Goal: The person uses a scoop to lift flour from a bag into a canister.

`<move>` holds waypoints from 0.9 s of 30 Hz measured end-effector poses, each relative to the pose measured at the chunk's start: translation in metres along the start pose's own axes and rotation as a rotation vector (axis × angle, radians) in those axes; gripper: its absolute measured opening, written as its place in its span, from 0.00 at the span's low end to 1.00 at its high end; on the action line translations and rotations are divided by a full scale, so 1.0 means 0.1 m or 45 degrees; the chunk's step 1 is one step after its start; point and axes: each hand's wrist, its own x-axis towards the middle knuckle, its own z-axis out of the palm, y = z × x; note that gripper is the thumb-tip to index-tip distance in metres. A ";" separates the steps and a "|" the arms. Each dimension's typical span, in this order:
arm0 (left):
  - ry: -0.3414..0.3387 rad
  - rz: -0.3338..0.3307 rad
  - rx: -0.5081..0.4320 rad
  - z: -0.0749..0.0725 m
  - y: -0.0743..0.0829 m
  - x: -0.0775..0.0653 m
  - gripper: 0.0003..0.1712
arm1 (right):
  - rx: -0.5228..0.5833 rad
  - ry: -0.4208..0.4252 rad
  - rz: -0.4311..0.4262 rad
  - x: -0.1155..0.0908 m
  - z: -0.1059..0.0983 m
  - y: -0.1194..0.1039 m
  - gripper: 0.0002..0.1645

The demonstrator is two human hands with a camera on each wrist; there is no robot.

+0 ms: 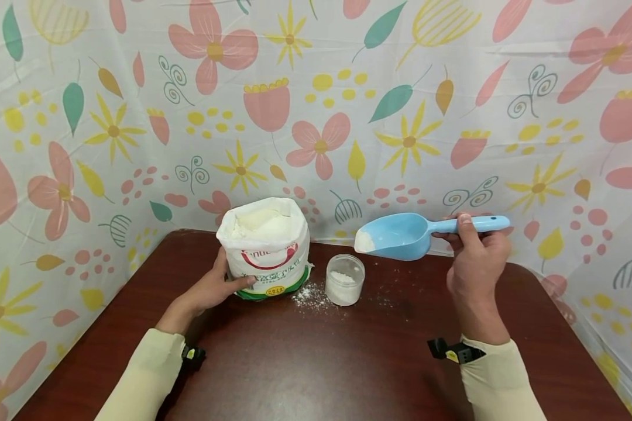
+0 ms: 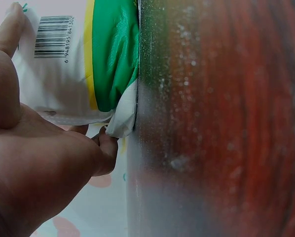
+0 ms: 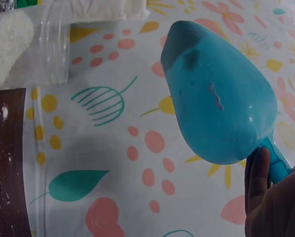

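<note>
In the head view, my right hand (image 1: 478, 266) grips the handle of a light blue scoop (image 1: 400, 231), thumb on top. The scoop is up in the air with a little white powder at its tip. Its underside (image 3: 219, 101) faces the right wrist camera. My left hand (image 1: 213, 286) holds the lower left side of an open flour bag (image 1: 265, 257), thumb on the front and the other fingers mostly hidden. The bag stands upright, full of flour near its rim. A clear plastic jar (image 1: 344, 280), partly filled with white powder, stands between bag and scoop.
Spilled powder (image 1: 313, 296) lies on the dark brown table (image 1: 305, 362) around the jar, with fainter specks to its right. A flower-patterned sheet (image 1: 321, 88) hangs behind the table and along its sides.
</note>
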 end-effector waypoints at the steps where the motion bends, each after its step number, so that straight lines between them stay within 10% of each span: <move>1: 0.000 0.004 -0.005 0.00 0.00 0.00 0.59 | -0.008 -0.005 0.005 0.00 0.00 0.01 0.14; 15: 0.008 -0.024 0.011 0.00 0.01 0.00 0.59 | -0.064 -0.059 0.011 0.01 -0.04 0.12 0.08; 27: -0.003 0.008 0.004 -0.01 -0.02 0.00 0.59 | -0.200 -0.169 0.008 -0.04 -0.04 0.22 0.22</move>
